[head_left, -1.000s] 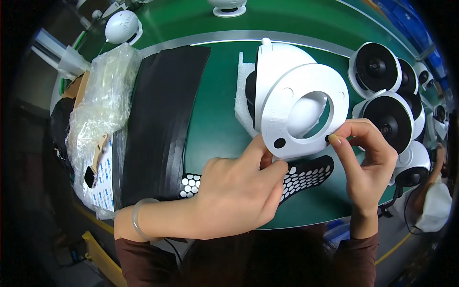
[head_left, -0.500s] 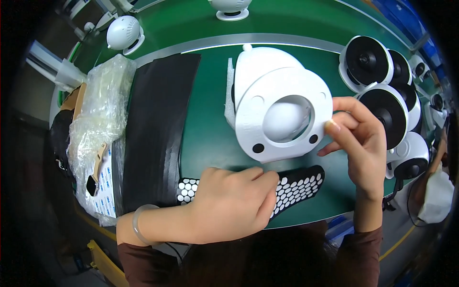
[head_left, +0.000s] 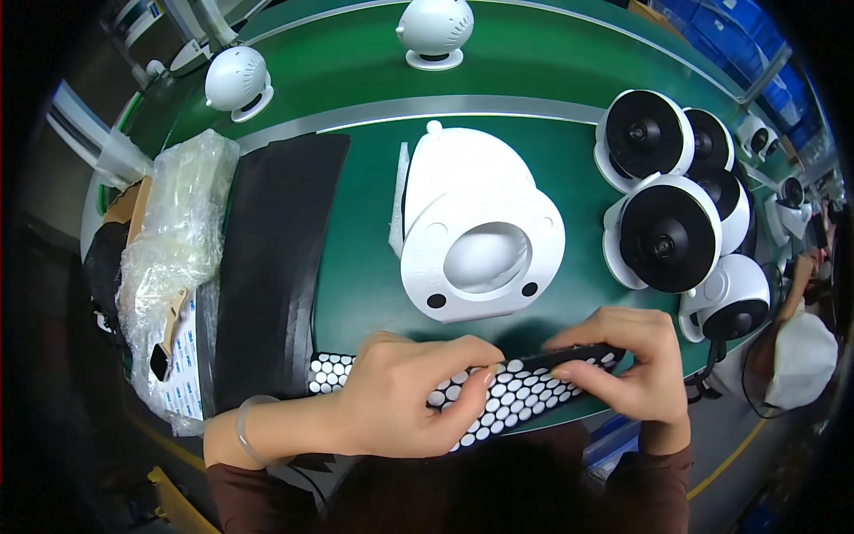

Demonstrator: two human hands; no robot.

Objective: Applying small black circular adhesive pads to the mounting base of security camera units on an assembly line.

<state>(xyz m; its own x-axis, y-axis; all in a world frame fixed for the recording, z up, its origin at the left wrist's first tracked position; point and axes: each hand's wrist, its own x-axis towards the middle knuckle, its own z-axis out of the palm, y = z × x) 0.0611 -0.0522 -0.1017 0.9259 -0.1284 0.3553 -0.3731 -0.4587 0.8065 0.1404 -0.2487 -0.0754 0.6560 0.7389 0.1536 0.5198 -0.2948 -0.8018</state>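
Both hands grip a black sheet of round white adhesive dots (head_left: 520, 399) at the near edge of the bench. My left hand (head_left: 414, 392), a bracelet at its wrist, pinches the sheet's upper edge at the middle. With thumb and fingers closed, my right hand (head_left: 623, 360) holds the sheet's right end, which is lifted a little. Just beyond stands a white round-bodied device (head_left: 467, 165), its ring-shaped base (head_left: 422, 254) facing me. Two black dots (head_left: 436, 301) sit on the lower part of that ring. A foam strip rests along the device's left side.
Left of the device lies a wide black sheet (head_left: 276, 258), beside bubble-wrapped packing (head_left: 182, 205). Several white devices with black round fronts (head_left: 667, 233) crowd the right side. Two more white devices (head_left: 436, 31) stand on the green surface (head_left: 338, 76) behind. Another person's arm (head_left: 794, 289) shows at far right.
My right hand has let go of the white device's base and moved down to the dot sheet. My left hand now pinches the sheet's edge. The view has shifted slightly.
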